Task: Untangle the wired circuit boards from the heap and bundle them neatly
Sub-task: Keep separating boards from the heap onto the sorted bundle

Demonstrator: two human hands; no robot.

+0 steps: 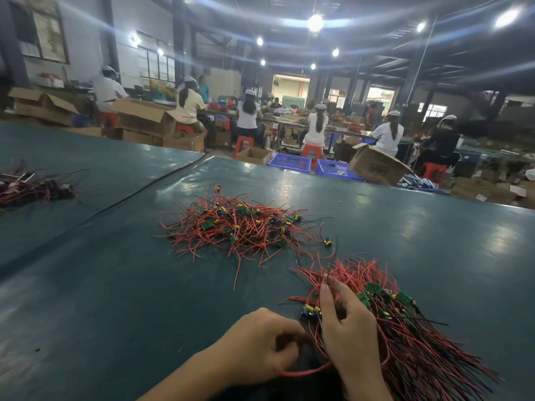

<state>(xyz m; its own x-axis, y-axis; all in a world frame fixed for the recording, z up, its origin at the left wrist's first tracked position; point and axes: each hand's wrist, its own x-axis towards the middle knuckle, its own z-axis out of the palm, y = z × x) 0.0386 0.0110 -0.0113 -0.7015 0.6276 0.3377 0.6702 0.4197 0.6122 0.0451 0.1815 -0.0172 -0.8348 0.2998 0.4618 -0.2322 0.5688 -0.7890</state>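
A tangled heap (243,227) of small green circuit boards with red and black wires lies in the middle of the dark green table (115,299). Close in front of me, at the right, lies a combed bundle (405,328) of the same wired boards, its wires fanning toward the lower right. My right hand (347,325) holds the bundle's near edge, fingers curled among the red wires. My left hand (260,342) sits just to its left, fingers curled, pinching a red wire (304,371) that loops under both hands.
Another dark pile of wired parts (34,186) lies at the table's far left. A black seam (139,189) runs diagonally across the table cover. Beyond the table's far edge are cardboard boxes (376,164), blue crates (289,162) and several seated workers.
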